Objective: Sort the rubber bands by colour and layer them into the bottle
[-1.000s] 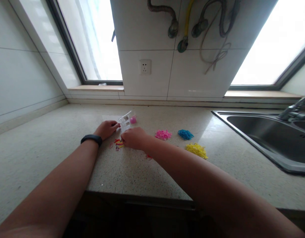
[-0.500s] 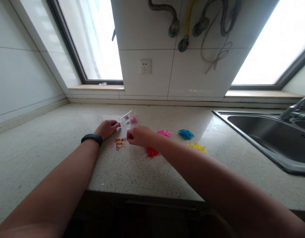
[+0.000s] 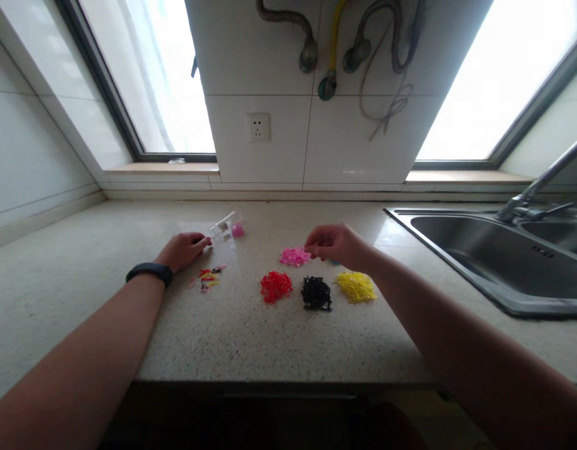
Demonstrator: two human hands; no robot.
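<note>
My left hand (image 3: 185, 250), a dark band on its wrist, rests on the counter with fingers curled, their tips at the near-left corner of a clear plastic box (image 3: 221, 228). A pink round piece (image 3: 237, 230) is at the box's right end. Just below that hand lies a small mixed heap of coloured rubber bands (image 3: 208, 277). My right hand (image 3: 332, 244) is in a pinch by the right edge of the pink rubber band pile (image 3: 294, 256); anything between its fingertips is too small to make out. Behind it, the blue pile (image 3: 335, 262) is mostly hidden.
Red (image 3: 275, 287), black (image 3: 316, 293) and yellow (image 3: 356, 287) rubber band piles sit in a row on the speckled counter (image 3: 250, 350). A steel sink (image 3: 457, 250) with a tap (image 3: 517, 203) is at the right. The tiled wall has a socket (image 3: 259, 127) and hoses.
My right hand has moved right, from the mixed heap to beside the pink pile, uncovering the black pile and covering most of the blue one. My left hand stays by the box. The view has shifted slightly.
</note>
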